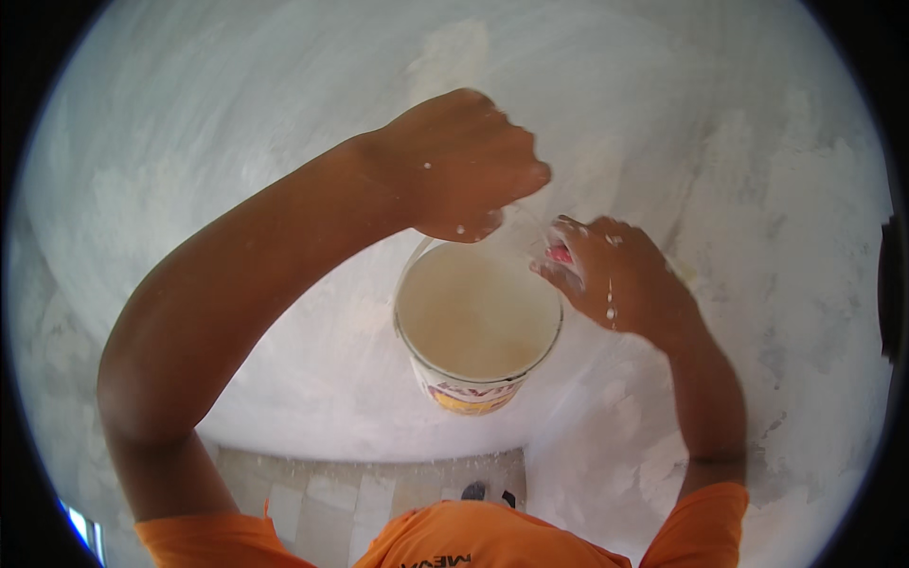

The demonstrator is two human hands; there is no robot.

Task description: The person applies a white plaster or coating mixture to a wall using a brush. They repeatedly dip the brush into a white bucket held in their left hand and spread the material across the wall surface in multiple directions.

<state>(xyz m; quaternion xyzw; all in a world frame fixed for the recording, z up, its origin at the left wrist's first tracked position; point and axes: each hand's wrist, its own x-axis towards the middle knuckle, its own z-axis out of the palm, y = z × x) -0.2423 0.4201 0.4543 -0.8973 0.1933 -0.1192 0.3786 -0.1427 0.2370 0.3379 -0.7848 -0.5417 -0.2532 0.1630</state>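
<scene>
A white plastic bucket (pixel 464 386) with a yellow and dark red label is at the middle, its mouth facing up. Inside is a cream-white, paint-like liquid (pixel 478 308). My left hand (pixel 478 170) is closed in a fist above the far rim; what its fingers hold is hidden. A thin pale line, perhaps the bucket's handle, curves from the left rim up behind that wrist. At the right rim my right hand (pixel 620 275) is closed around a small red thing (pixel 561 253), mostly covered by the fingers. White splashes mark both hands.
A whitish, patchily coated wall (pixel 237 114) fills the far side and continues on the right (pixel 757 237). Below lies a tiled floor (pixel 331 497) with white spots, and a dark shoe tip (pixel 474 490) on it. Something dark (pixel 891 289) stands at the right edge.
</scene>
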